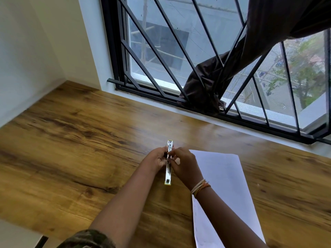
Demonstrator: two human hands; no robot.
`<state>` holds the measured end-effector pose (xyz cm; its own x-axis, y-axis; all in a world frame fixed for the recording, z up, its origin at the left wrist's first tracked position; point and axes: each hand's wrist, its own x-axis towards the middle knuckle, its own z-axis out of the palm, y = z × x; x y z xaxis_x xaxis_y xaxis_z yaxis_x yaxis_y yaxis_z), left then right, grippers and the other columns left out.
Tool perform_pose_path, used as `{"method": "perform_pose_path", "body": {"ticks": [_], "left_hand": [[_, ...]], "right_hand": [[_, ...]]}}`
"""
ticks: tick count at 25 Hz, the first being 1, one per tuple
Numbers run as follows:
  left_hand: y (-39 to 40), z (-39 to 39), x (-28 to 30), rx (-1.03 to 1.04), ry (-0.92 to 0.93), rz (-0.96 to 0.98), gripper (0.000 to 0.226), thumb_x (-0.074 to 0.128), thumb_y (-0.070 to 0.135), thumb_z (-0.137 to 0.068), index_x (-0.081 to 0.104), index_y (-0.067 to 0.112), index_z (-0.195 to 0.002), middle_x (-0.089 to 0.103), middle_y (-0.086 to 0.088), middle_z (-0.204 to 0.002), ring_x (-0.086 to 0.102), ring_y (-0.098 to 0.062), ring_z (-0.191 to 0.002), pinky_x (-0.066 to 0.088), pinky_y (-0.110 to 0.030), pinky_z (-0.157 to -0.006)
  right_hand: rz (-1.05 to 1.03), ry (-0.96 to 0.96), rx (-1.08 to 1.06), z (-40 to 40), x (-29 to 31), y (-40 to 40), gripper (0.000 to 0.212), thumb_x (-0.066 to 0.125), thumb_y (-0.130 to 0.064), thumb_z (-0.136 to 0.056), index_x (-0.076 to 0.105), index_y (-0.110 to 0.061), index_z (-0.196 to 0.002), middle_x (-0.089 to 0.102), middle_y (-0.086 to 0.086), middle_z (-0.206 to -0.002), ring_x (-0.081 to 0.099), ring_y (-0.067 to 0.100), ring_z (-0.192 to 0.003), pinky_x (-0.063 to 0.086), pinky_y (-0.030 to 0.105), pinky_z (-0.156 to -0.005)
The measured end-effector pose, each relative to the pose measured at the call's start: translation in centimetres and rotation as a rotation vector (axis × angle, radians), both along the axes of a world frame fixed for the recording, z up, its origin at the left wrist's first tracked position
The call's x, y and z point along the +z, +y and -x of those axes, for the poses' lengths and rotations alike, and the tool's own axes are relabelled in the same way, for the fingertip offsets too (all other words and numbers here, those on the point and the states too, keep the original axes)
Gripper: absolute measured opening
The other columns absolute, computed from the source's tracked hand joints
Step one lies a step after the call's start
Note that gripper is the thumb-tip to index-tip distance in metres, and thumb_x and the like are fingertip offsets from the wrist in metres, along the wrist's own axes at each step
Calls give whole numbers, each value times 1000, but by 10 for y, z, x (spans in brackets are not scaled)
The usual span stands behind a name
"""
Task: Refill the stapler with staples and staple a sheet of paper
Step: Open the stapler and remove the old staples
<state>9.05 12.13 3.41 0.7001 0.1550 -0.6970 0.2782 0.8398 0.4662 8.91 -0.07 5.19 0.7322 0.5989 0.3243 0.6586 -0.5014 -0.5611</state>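
Observation:
A slim stapler [168,173] with a metal channel and yellow-green edges is opened out flat, lying lengthwise away from me just above the wooden table [75,151]. My left hand [157,157] grips its far half from the left. From the right, the fingertips of my right hand [184,162] pinch at the metal channel near the middle. I cannot tell whether staples are between those fingers. A white sheet of paper [225,190] lies flat on the table to the right, partly under my right forearm.
A barred window [179,56] runs along the table's far edge, with a dark brown curtain [204,86] bunched through the bars onto the sill. A white wall stands at the left. The table's near edge shows at the lower left.

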Motion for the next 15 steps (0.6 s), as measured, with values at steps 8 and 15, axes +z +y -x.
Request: {"method": "perform_pose_path", "body": {"ticks": [8, 15], "left_hand": [[-7, -3, -2, -181, 219, -151, 35, 39, -1, -97, 47, -5, -63, 48, -16, -64, 45, -24, -58, 39, -29, -52], [1, 3, 6, -233, 255, -167, 28, 37, -7, -95, 50, -8, -70, 51, -17, -73, 51, -25, -62, 54, -33, -53]], "right_hand": [[-189, 50, -103, 11, -11, -11, 12, 76, -8, -74, 72, -15, -83, 73, 0, -81, 66, 13, -74, 57, 31, -67], [-307, 166, -179, 4, -5, -11, 9, 77, -13, -75, 74, -14, -83, 73, -2, -80, 68, 9, -75, 57, 21, -69]]}}
